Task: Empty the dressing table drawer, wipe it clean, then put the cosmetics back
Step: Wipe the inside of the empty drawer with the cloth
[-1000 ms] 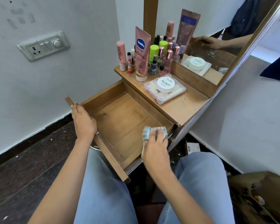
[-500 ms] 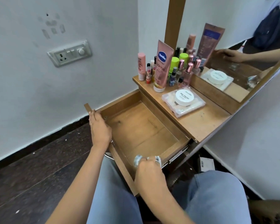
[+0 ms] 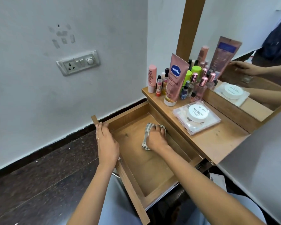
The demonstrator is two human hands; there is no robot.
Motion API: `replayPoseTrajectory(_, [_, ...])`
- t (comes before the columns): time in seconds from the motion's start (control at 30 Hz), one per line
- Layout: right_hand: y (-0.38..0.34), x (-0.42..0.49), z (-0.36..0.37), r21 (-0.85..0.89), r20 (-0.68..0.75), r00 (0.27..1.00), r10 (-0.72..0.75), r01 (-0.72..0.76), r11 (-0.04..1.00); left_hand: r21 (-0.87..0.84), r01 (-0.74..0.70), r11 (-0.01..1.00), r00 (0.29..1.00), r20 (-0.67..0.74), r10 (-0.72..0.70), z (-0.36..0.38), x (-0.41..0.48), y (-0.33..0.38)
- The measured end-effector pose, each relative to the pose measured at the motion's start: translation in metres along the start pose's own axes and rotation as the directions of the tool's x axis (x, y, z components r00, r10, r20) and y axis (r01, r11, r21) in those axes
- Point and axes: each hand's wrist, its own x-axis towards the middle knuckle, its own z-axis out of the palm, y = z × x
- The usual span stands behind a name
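Note:
The wooden drawer [image 3: 133,184] is pulled out and holds nothing but a checked cloth [image 3: 146,129]. My right hand [image 3: 156,138] presses the bunched cloth onto the drawer floor near the far end, fingers curled over it. My left hand [image 3: 106,143] grips the drawer's front panel near its left corner. The cosmetics stand on the table top [image 3: 217,143]: a pink Vaseline tube [image 3: 174,80], a pink bottle [image 3: 152,77], lipsticks, small perfume bottles [image 3: 201,88], and a white nail polish jar [image 3: 197,113] on a clear flat case [image 3: 208,125].
A mirror [image 3: 250,65] behind the table top reflects the cosmetics and a hand. A switch plate [image 3: 78,62] is on the white wall to the left. Dark stone floor lies at left. My knees in jeans are under the drawer.
My right hand has moved with the cloth from the drawer's near right corner to its far end. My left hand stays on the front panel. The camera has shifted.

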Motion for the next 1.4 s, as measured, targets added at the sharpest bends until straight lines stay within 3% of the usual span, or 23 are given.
replayPoseTrajectory(0.23, [-0.019, 0.058, -0.003, 0.190, 0.032, 0.998, -0.049, 0.042, 0.981, -0.023, 0.007, 1.000, 1.000, -0.006, -0.007, -0.002, -0.003, 0.000])
replayPoseTrajectory(0.4, [-0.030, 0.055, 0.007, 0.154, -0.107, 0.993, -0.056, 0.072, 0.985, -0.066, 0.019, 0.998, 1.000, -0.013, -0.020, -0.004, -0.005, 0.002])
replayPoseTrajectory(0.53, [-0.061, 0.027, 0.022, 0.164, -0.067, 0.962, -0.266, 0.274, 0.948, -0.109, 0.028, 0.994, 0.999, -0.019, -0.030, -0.003, -0.004, 0.004])
replayPoseTrajectory(0.63, [-0.083, 0.007, 0.029, 0.200, -0.069, 0.886, -0.458, 0.462, 0.864, -0.128, 0.035, 0.991, 0.999, -0.011, -0.037, -0.004, -0.004, 0.005])
replayPoseTrajectory(0.77, [-0.082, 0.011, 0.025, 0.303, -0.092, 0.868, -0.487, 0.490, 0.817, -0.135, 0.032, 0.990, 0.999, -0.005, -0.033, -0.004, -0.004, 0.005])
replayPoseTrajectory(0.93, [-0.074, 0.024, 0.034, 0.245, -0.103, 0.826, -0.554, 0.561, 0.791, -0.142, 0.044, 0.989, 0.999, -0.002, -0.045, -0.003, -0.004, 0.006])
replayPoseTrajectory(1.13, [-0.082, 0.029, 0.019, 0.236, 0.025, 0.850, -0.526, 0.506, 0.830, -0.153, 0.031, 0.988, 1.000, 0.004, -0.031, -0.004, -0.004, 0.006])
replayPoseTrajectory(1.4, [-0.042, 0.001, 0.006, 0.125, 0.236, 0.729, -0.643, 0.633, 0.764, -0.125, 0.025, 0.992, 1.000, -0.010, -0.026, 0.000, -0.002, 0.002])
